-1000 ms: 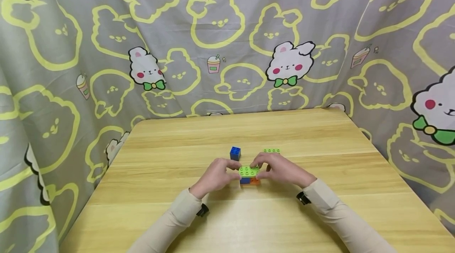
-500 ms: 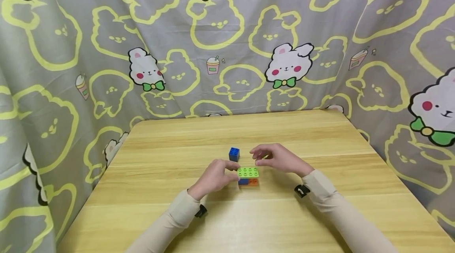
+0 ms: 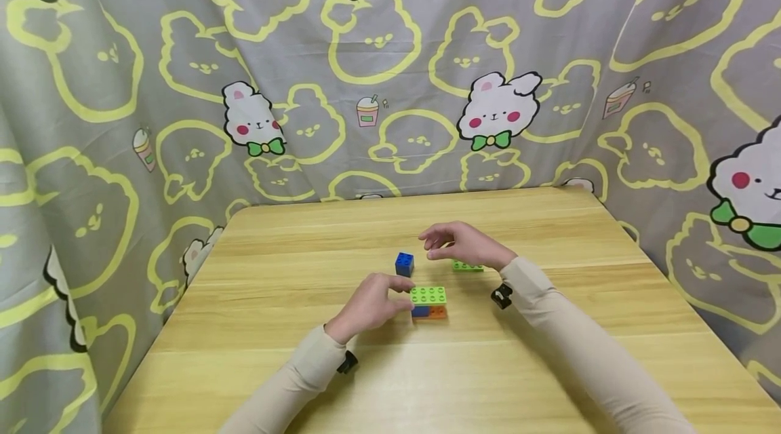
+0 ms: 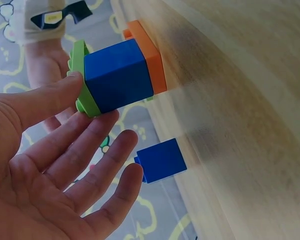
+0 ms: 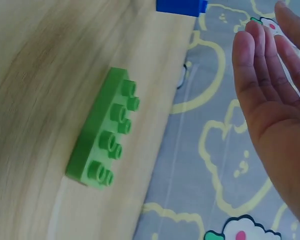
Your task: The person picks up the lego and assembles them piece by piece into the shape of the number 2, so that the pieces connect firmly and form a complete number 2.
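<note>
1. Standing on the wooden table (image 3: 342, 380), near its middle, is a small stack of three studded toy bricks.
2. At the bottom of this stack is the orange brick (image 3: 438, 312), rather thin; some of its studs are visible at the right side.
3. Upon it sits the blue middle brick (image 4: 119, 75), tall and with smooth sides, which covers the left part of the orange one.
4. On the top lies the light green brick (image 3: 428, 296), flat and long, with two rows of four studs. It reaches to the right over the orange studs, with a gap between them.
5. The left hand (image 3: 372, 303) pinches the left end of the light green brick between the thumb and the fingertips. Its other fingers are stretched and spread apart, as the left wrist view shows.
6. The right hand (image 3: 462, 244) is in the air above the table, behind the stack. Its fingers are loosely bent, the thumb is apart from them, and it has hold of nothing.
7. Under and near this right hand lies the second green brick (image 5: 102, 130), with its studs up, well apart from the palm.
8. The separate blue block (image 3: 404, 264) stands upright behind the stack, a little to the left.
</note>
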Tool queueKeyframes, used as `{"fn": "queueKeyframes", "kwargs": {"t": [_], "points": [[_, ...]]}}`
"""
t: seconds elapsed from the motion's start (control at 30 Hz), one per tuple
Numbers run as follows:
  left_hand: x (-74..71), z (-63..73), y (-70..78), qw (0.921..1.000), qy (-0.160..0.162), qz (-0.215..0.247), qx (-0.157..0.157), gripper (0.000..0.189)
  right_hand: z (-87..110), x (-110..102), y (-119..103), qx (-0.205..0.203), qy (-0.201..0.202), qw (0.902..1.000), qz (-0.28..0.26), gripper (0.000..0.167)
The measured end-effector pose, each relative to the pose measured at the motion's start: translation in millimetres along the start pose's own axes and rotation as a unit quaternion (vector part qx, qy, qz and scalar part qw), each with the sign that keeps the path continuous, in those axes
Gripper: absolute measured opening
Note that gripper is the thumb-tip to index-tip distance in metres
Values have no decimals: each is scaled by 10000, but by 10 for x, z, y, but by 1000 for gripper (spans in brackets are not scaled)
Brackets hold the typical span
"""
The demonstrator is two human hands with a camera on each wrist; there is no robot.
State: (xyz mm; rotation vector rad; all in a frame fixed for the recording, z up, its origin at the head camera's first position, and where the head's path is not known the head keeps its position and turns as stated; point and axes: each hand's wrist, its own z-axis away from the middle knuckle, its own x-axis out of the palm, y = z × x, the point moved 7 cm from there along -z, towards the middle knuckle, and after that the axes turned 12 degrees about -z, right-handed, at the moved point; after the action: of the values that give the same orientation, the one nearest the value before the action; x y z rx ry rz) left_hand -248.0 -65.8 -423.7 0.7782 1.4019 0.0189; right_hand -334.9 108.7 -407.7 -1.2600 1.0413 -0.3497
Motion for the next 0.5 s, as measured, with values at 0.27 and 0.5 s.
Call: {"fn": "queueKeyframes", "kwargs": {"t": [0.27, 0.5], "points": [[-2, -2, -3, 10000, -4, 11, 12, 30, -222, 92, 138, 145, -255, 9990, -335, 41], [-8, -2, 2, 10000, 5, 15, 54, 31, -341, 180, 255, 298, -398, 9977, -459, 46]]}}
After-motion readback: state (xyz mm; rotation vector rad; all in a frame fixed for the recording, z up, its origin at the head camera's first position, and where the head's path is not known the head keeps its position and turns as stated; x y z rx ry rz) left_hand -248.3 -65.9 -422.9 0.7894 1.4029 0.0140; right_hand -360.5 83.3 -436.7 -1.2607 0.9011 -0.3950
